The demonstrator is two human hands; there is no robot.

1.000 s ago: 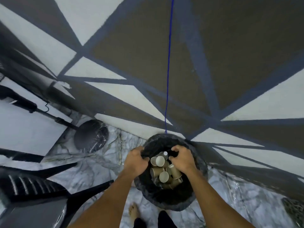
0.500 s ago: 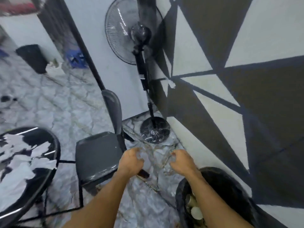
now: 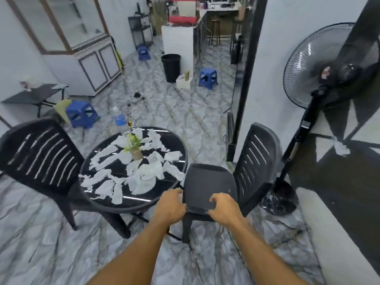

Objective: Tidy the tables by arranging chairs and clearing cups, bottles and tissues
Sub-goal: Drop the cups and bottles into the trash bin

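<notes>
Left hand and right hand are curled at the front edge of one chair; I cannot tell whether either grip closes on it. A second chair stands left of the one round counter, which carries many scattered tissues and one plant. One bottle shows just behind the counter. Beyond are three blue stools and one bin. One fan stands on the right.
</notes>
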